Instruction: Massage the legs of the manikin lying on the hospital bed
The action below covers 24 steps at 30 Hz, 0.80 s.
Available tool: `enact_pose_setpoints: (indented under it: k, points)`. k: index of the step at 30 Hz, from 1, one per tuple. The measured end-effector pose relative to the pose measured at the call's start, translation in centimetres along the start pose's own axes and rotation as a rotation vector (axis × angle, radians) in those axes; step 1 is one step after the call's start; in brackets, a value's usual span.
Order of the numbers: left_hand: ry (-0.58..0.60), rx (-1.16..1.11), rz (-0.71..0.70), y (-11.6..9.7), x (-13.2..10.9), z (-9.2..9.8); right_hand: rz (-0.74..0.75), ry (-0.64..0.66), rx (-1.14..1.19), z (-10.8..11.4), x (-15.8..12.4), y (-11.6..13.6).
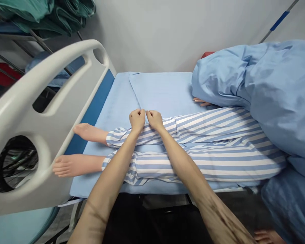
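My left hand (137,119) is curled into a fist just above the far trouser leg (205,122) of a figure lying on the bed. Close beside it, my right hand (154,119) is also closed, knuckles up, almost touching the left. What the fingers hold, if anything, is hidden under them. The trousers have blue and white stripes. Two bare feet, the far foot (87,132) and the near foot (75,165), point left toward the bed's end board. A light blue sheet (165,86) lies beneath the legs, with a crease running toward my hands.
A white and blue bed end board (66,78) rises at the left. A bunched blue quilt (277,88) covers the figure's upper part at the right; fingers (202,101) show under its edge. Green cloths (56,15) lie on a rack at upper left. Another hand (268,235) shows at lower right.
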<state>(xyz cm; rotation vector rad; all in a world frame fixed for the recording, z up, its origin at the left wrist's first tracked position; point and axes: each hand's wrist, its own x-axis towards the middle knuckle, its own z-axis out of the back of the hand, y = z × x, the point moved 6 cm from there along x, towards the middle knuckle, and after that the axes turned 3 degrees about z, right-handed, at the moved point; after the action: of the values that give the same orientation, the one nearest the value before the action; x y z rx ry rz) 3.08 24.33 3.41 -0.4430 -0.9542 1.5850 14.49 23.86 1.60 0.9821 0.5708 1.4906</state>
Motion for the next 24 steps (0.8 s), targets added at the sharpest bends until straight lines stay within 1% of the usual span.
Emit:
enact_pose_setpoints:
  k: [2, 4, 6, 8, 10, 15, 17, 21, 24]
  points:
    - [-0.049, -0.09, -0.005, -0.8, 0.0, -0.1, -0.019, -0.013, 0.058, 0.1, 0.1, -0.2]
    - [-0.073, -0.141, 0.012, -1.0, -0.5, -0.7, -0.038, -0.034, 0.114, 0.3, 0.3, -0.4]
    - [-0.059, -0.116, 0.026, -0.8, -1.5, -1.8, -0.061, -0.055, 0.166, 0.5, 0.5, -0.8]
    - [-0.039, -0.044, 0.017, -0.4, -2.4, -2.7, -0.074, -0.075, 0.215, 0.5, 0.6, -1.1]
    - [-0.031, 0.025, 0.004, -0.2, -3.0, -3.3, -0.07, -0.096, 0.249, 0.6, 0.6, -1.2]
    - [-0.008, 0.102, 0.036, 0.0, -3.1, -3.2, -0.072, -0.123, 0.249, 0.5, 0.2, -1.2]
    - [0.008, 0.121, 0.046, -0.2, -3.0, -3.0, -0.074, -0.113, 0.235, 0.8, 0.1, -1.0]
    - [0.0, 0.138, 0.047, -0.4, -3.2, -3.0, 0.011, -0.054, 0.158, 2.3, 0.7, 0.6]
    - [-0.003, 0.15, 0.033, -0.4, -3.5, -3.1, 0.067, -0.079, 0.135, 3.7, 0.9, 1.1]
